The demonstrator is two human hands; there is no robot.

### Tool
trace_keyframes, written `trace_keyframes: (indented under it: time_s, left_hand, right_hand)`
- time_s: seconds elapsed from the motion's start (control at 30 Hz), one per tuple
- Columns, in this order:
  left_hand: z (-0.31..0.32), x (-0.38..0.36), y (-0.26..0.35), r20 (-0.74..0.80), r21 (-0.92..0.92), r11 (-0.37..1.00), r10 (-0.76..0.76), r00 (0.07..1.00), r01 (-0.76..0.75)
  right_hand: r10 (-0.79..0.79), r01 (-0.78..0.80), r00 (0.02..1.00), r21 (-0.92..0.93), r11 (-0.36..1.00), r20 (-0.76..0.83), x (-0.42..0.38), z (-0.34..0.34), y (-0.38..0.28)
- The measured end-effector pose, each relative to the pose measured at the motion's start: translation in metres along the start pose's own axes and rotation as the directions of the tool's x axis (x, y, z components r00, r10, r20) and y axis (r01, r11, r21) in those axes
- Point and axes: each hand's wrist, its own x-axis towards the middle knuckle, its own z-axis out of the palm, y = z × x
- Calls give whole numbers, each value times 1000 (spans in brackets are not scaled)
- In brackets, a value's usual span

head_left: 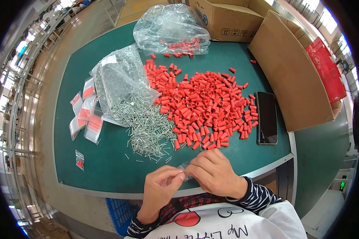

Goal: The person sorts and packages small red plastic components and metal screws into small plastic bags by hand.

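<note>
Between my two hands is a small clear plastic bag [184, 166], mostly covered by the fingers. My left hand [162, 186] pinches its left side with thumb and forefinger. My right hand [214, 172] is curled over its other side, fingertips close to the left thumb. Whether anything lies inside the bag cannot be made out. Just beyond the hands spreads a large heap of red wire connector caps [207, 99]. Left of it is a pile of silver screws [145, 131], spilling from a big clear plastic bag [119, 75].
Several small packets [93, 126] with red and white contents lie on the green table [107, 167] at left. A small bag with red pieces [79, 160] lies nearer. A phone [267, 117], cardboard boxes [295, 75] and a clear bag with red caps [169, 30] border the heap.
</note>
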Motion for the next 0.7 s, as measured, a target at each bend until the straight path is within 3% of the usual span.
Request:
trace_keyframes:
  time_s: [0.2, 0.3, 0.47, 0.7]
  left_hand:
    - [5, -1, 2, -153, 105, 992, 89, 984, -73]
    - [8, -1, 4, -162, 194, 973, 155, 975, -122]
    - [12, -3, 10, -115, 229, 963, 172, 978, -143]
    - [12, -6, 11, -188, 144, 982, 146, 971, -120]
  right_hand:
    - [270, -241, 959, 256, 936, -84, -3, 4, -7]
    - [314, -279, 949, 360, 890, -39, 0, -1, -14]
    - [271, -238, 960, 298, 924, -72, -6, 5, -9]
    - [272, -254, 959, 176, 951, -86, -3, -1, -13]
